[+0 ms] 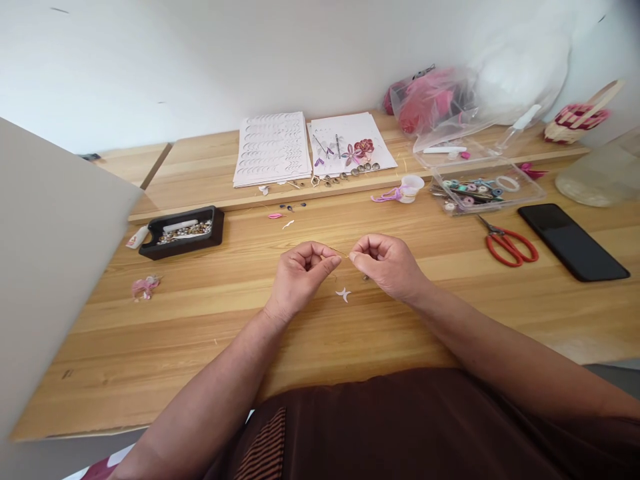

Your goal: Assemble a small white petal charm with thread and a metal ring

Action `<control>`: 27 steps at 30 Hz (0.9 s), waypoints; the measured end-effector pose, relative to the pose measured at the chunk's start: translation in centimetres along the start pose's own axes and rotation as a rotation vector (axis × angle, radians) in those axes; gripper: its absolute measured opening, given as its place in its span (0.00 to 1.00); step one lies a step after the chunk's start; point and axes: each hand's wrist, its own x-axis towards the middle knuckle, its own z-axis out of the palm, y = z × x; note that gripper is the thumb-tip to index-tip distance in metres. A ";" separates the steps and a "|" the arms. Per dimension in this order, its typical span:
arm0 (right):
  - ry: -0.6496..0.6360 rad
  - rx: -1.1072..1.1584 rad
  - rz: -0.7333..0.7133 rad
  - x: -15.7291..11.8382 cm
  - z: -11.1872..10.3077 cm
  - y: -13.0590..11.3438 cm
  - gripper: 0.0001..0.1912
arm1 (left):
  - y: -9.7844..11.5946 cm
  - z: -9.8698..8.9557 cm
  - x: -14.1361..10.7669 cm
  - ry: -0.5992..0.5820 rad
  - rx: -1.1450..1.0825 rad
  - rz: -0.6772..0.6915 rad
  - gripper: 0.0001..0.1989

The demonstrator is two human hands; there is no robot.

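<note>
A thin gold-coloured wire [345, 256] runs between my two hands above the table. My left hand [303, 277] pinches it between thumb and forefinger. On the other side my right hand [390, 267] pinches its end the same way, with the fingertips of both hands close together. A fine loose end hangs below my left fingertips. Just beneath lies a small white piece of curved crescents [343, 294] on the wooden table. A tiny dark round piece [365, 277] shows partly under my right hand.
Red-handled scissors [510, 247] and a black phone [573, 241] lie to the right. Behind them sits a clear box [535, 193] of thread spools. A black tray [216, 230] of beads stands left. Patterned paper sheets [273, 148] and a purple-threaded white cup [412, 188] are farther back.
</note>
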 end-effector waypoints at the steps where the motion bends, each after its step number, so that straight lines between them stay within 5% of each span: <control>1: -0.014 0.005 0.006 0.0 0.0 0.0 0.07 | 0.0 0.0 0.0 0.013 0.015 0.016 0.12; 13: -0.128 0.272 0.145 0.2 0.2 0.3 0.08 | -0.5 0.0 0.2 0.042 0.102 0.064 0.11; 21: 0.008 0.141 0.079 0.4 0.3 1.0 0.07 | 0.3 0.4 -0.6 0.000 0.111 0.116 0.11; 27: 0.055 0.243 0.042 0.2 0.7 0.8 0.09 | 0.2 1.3 -1.0 0.012 0.087 0.076 0.11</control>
